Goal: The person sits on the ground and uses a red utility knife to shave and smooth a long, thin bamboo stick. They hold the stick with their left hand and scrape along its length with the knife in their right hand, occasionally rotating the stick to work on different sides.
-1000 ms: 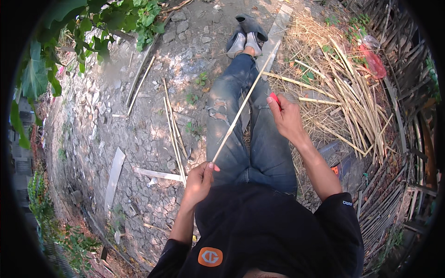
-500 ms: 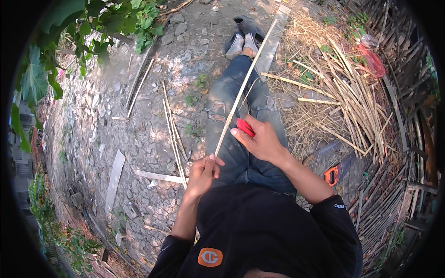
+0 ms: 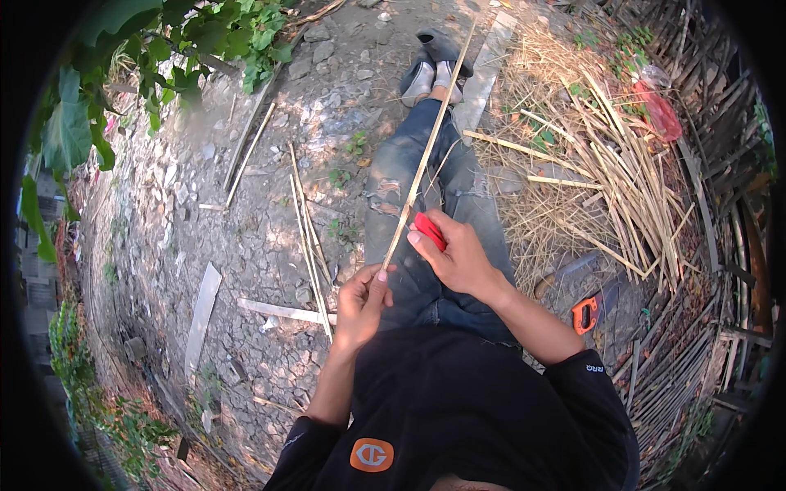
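A long, thin bamboo strip (image 3: pixel 427 151) slants over my legs, its far end past my shoes. Its near end is pinched between the thumb and fingers of my left hand (image 3: pixel 363 304), above my lap. My right hand (image 3: pixel 460 255) is closed round a red-handled cutter (image 3: pixel 430 231), held against or just beside the strip a little farther up. The cutter's blade is too small to make out, and my fingers cover part of the handle.
A heap of split bamboo strips (image 3: pixel 622 176) lies right, over straw-like shavings (image 3: pixel 532 82). Nearer are an orange-handled saw (image 3: pixel 584 314) and a wooden-handled blade (image 3: pixel 565 272). Loose strips (image 3: pixel 304 221) and a flat board (image 3: pixel 203 315) lie left. Leaves (image 3: pixel 106 74) hang at upper left.
The strip's far end has swung a little left, so it stands steeper. My left hand has shifted slightly right, and my right hand with the cutter slightly left and nearer.
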A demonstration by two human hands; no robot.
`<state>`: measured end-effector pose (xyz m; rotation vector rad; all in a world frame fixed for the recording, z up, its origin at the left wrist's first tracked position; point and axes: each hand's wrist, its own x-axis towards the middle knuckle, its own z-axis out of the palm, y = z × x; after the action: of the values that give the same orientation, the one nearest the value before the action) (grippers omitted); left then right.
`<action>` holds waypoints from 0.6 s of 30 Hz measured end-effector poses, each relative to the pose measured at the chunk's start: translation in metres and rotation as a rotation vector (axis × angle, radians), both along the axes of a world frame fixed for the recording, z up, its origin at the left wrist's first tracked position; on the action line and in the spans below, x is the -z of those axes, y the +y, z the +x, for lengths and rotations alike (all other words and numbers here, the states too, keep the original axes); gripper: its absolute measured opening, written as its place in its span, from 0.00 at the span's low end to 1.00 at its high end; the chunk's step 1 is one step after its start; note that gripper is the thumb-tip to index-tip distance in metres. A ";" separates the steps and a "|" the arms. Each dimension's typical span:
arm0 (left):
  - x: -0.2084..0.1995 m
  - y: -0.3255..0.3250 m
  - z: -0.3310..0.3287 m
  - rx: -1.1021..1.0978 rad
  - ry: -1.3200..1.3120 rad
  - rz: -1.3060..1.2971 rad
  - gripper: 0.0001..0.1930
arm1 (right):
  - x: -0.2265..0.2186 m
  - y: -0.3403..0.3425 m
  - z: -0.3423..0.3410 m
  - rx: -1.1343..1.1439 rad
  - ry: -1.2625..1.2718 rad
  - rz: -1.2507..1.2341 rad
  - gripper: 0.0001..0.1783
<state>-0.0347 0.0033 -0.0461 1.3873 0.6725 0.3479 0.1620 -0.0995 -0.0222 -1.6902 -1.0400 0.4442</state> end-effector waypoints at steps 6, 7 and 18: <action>-0.005 -0.002 0.006 -0.045 0.022 0.106 0.14 | 0.001 -0.010 -0.024 -0.154 -0.309 -0.220 0.22; -0.005 -0.002 0.006 -0.047 0.044 0.100 0.14 | 0.007 -0.009 -0.021 -0.144 -0.350 -0.200 0.22; -0.009 0.002 -0.002 -0.028 0.100 -0.021 0.15 | 0.024 -0.001 -0.017 -0.118 -0.430 -0.175 0.23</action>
<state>-0.0368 0.0056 -0.0375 1.3830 0.7769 0.2940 0.1454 -0.1002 -0.0462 -1.9369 -1.4525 0.2558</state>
